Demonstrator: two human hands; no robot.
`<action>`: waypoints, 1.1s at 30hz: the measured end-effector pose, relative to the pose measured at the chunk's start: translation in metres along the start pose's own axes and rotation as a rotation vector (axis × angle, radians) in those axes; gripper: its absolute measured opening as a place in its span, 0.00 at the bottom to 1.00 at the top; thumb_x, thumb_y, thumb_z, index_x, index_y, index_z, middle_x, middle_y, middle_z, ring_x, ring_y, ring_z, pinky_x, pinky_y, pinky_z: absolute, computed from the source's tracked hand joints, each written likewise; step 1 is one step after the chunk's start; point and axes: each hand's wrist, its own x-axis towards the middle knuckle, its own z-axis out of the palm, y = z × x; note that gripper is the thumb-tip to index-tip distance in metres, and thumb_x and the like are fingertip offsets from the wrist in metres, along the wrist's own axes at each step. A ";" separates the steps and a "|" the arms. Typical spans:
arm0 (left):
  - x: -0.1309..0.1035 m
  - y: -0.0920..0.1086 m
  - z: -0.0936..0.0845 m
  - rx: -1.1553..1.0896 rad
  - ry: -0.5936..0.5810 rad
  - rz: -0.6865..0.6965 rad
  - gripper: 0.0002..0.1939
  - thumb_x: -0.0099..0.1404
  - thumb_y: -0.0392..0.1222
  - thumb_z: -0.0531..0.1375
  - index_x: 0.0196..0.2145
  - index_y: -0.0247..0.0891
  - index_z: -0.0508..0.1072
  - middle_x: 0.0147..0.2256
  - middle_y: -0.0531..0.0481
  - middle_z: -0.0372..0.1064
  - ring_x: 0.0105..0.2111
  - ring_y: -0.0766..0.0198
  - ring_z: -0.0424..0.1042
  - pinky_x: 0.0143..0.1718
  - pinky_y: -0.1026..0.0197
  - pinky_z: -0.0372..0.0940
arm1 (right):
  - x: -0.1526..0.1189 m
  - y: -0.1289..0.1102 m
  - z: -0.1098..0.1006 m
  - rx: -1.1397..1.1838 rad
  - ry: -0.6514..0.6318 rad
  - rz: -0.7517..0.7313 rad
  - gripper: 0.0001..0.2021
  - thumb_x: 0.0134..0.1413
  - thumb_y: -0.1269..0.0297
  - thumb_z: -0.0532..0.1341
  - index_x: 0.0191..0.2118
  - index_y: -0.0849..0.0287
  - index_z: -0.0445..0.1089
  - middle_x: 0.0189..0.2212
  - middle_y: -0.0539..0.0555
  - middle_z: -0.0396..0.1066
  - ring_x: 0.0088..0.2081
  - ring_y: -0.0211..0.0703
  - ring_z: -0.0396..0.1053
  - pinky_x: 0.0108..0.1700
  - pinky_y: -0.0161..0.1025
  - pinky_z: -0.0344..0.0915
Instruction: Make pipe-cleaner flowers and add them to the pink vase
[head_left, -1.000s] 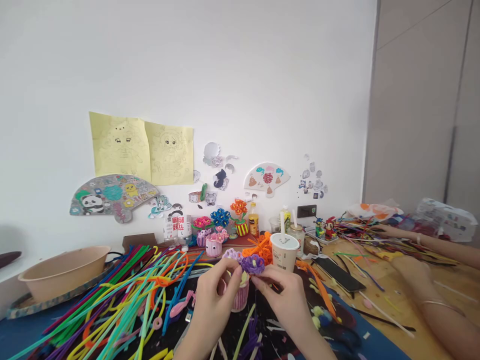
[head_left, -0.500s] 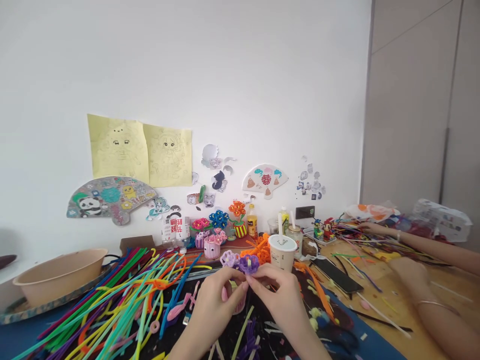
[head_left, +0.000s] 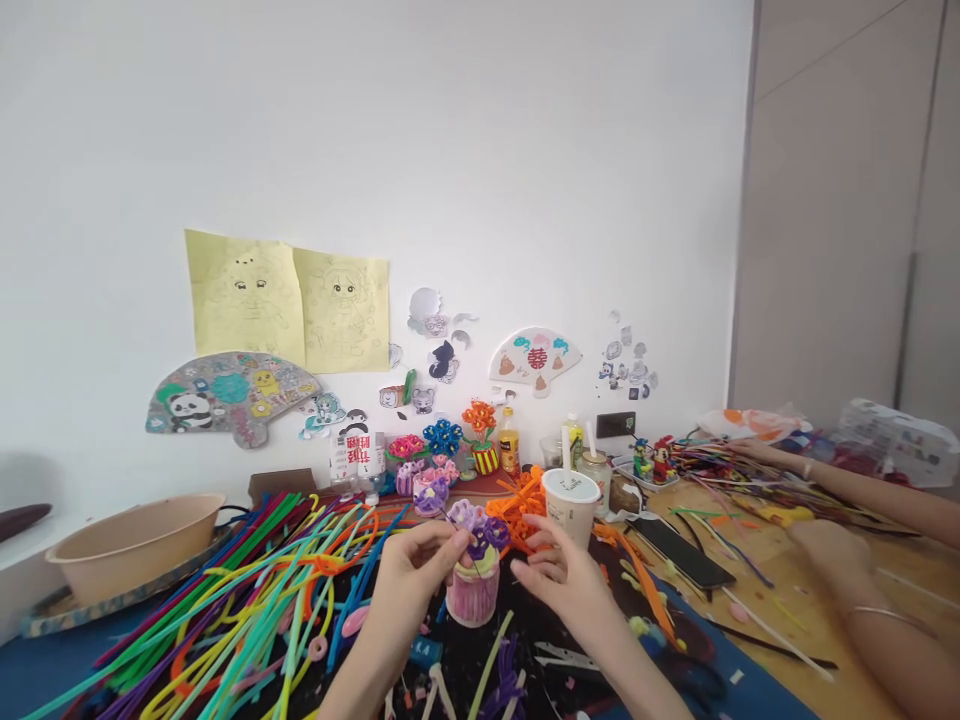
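Note:
My left hand (head_left: 421,562) is pinched beside a small pot, its thumb and forefinger closed at what looks like the thin dark stem of a purple pipe-cleaner flower (head_left: 432,494). The fingers partly hide where they grip. Just right of them stands the pink-and-white striped pot (head_left: 474,598) with a pale yellow top. Lilac and deep purple flowers (head_left: 495,534) cluster above the pot. My right hand (head_left: 556,572) is open to the right of the pot, fingers apart and holding nothing.
Loose coloured pipe cleaners (head_left: 277,590) spread across the left, beside a beige basin (head_left: 139,545). A lidded paper cup (head_left: 571,500) with a straw stands behind my right hand. A phone (head_left: 686,552) lies right. Another person's arms (head_left: 862,580) rest at the far right.
My hands have parted. The right one has let go and opened, moving right; the left has shifted slightly left, with a purple flower above its fingers. The striped pot now shows more fully.

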 end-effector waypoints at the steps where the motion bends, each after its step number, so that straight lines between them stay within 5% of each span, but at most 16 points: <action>1: 0.000 0.000 -0.001 -0.024 0.018 -0.003 0.16 0.57 0.51 0.62 0.24 0.34 0.74 0.21 0.53 0.67 0.19 0.72 0.57 0.21 0.69 0.51 | 0.000 0.009 0.001 -0.037 -0.007 0.011 0.31 0.36 0.59 0.70 0.50 0.60 0.69 0.37 0.56 0.71 0.38 0.50 0.72 0.43 0.48 0.70; 5: -0.001 0.005 -0.004 -0.086 0.080 0.002 0.14 0.55 0.50 0.65 0.25 0.34 0.75 0.20 0.54 0.67 0.19 0.73 0.56 0.20 0.69 0.51 | 0.007 0.028 0.017 0.027 -0.265 0.036 0.40 0.27 0.66 0.73 0.54 0.59 0.65 0.48 0.61 0.72 0.51 0.58 0.68 0.54 0.56 0.60; 11: -0.002 0.014 -0.010 -0.105 0.159 0.053 0.14 0.51 0.48 0.67 0.21 0.34 0.76 0.20 0.54 0.66 0.21 0.72 0.56 0.21 0.69 0.54 | 0.022 0.031 0.042 0.154 -0.430 0.034 0.34 0.28 0.70 0.70 0.50 0.60 0.68 0.45 0.57 0.76 0.47 0.54 0.74 0.49 0.49 0.67; 21: -0.008 0.017 -0.010 -0.005 0.303 0.157 0.08 0.50 0.45 0.67 0.23 0.38 0.79 0.19 0.54 0.70 0.21 0.68 0.63 0.24 0.68 0.59 | 0.010 0.029 0.056 -0.050 -0.122 -0.049 0.28 0.25 0.68 0.71 0.40 0.58 0.66 0.35 0.52 0.76 0.37 0.51 0.74 0.40 0.42 0.69; 25: -0.013 0.019 -0.004 0.249 0.361 0.343 0.06 0.54 0.43 0.65 0.24 0.39 0.80 0.14 0.56 0.65 0.17 0.69 0.61 0.22 0.67 0.59 | 0.007 0.019 0.065 -0.157 -0.008 -0.072 0.25 0.31 0.65 0.69 0.39 0.56 0.59 0.30 0.49 0.73 0.31 0.48 0.73 0.34 0.40 0.67; 28: -0.018 0.012 0.005 0.431 0.402 0.473 0.06 0.56 0.41 0.63 0.28 0.40 0.81 0.11 0.59 0.60 0.12 0.71 0.57 0.18 0.67 0.57 | 0.005 0.013 0.071 -0.218 0.078 -0.071 0.26 0.33 0.63 0.67 0.41 0.55 0.55 0.32 0.53 0.72 0.33 0.53 0.74 0.35 0.42 0.67; 33: -0.027 0.001 0.019 0.583 0.409 0.586 0.10 0.59 0.38 0.59 0.25 0.40 0.80 0.15 0.54 0.66 0.13 0.69 0.60 0.20 0.67 0.61 | -0.005 0.000 0.078 -0.289 0.229 -0.095 0.24 0.39 0.60 0.62 0.43 0.57 0.54 0.36 0.61 0.70 0.38 0.61 0.72 0.40 0.51 0.66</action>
